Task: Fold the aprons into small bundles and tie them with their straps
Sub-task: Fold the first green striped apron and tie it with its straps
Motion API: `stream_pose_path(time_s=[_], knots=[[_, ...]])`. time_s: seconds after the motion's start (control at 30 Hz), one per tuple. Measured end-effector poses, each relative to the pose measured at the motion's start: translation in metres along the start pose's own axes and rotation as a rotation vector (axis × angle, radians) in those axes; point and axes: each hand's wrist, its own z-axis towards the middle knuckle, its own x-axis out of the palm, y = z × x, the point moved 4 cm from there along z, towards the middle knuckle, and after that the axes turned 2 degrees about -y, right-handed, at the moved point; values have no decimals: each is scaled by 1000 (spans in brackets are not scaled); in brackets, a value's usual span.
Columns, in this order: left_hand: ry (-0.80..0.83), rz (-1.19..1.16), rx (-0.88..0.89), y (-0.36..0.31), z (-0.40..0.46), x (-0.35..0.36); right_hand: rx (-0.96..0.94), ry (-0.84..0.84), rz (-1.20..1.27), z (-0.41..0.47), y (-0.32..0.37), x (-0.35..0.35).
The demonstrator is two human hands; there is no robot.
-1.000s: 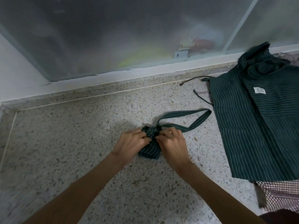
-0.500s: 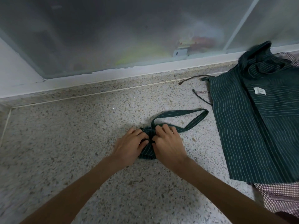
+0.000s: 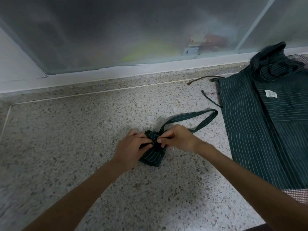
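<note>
A small rolled bundle of dark green striped apron [image 3: 152, 157] lies on the speckled stone counter [image 3: 66, 130]. My left hand [image 3: 131, 149] grips the bundle's left side. My right hand [image 3: 179, 139] pinches the strap at the bundle's top, fingertips meeting the left hand's over the middle. The apron's neck strap loop [image 3: 200, 116] trails out flat to the upper right of the bundle. The tie itself is hidden under my fingers.
Another dark green striped apron [image 3: 266, 130] with a white label lies spread at the right, on top of a red checked cloth [image 3: 298, 194]. Thin straps [image 3: 205, 80] stick out from its left edge. A frosted window and white sill run along the back.
Both hands have shifted on the bundle. The right hand rose from lying over it to pinching the strap at its top, and more of the bundle's lower end shows.
</note>
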Motion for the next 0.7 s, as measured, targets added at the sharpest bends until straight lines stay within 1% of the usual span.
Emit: stream_pose_path(time_s=[0.07, 0.13, 0.2, 0.23, 0.27, 0.3, 0.4, 0.43, 0.47, 0.5, 0.57, 0.63, 0.7], knots=[[8, -9, -6, -1, 1, -3, 15, -159, 186, -2, -8, 6], [-12, -20, -19, 0, 1, -6, 71, -302, 383, -6, -14, 14], [-46, -8, -13, 0, -1, -7, 143, -413, 492, -11, -19, 20], [-53, -1, -9, -2, -1, -8, 163, -453, 497, -14, -21, 22], [-60, 3, -1, -3, -1, -10, 151, -493, 444, -16, -21, 24], [-64, 14, 21, -5, -2, -12, 99, -538, 296, -18, -19, 24], [-56, 134, 185, -11, -4, -13, -195, -617, -469, -23, -1, 31], [-57, 175, 230, -14, -5, -13, -274, -643, -656, -25, 3, 34], [-66, 211, 261, -14, -6, -12, -323, -662, -781, -27, 6, 37], [-81, 245, 276, -15, -7, -11, -342, -672, -864, -30, 8, 40], [-120, 302, 277, -15, -7, -6, -321, -672, -933, -35, 9, 44], [-150, 324, 241, -13, -7, 3, -281, -652, -935, -39, 9, 45], [-175, 322, 215, -11, -5, 7, -199, -621, -909, -41, 9, 45]])
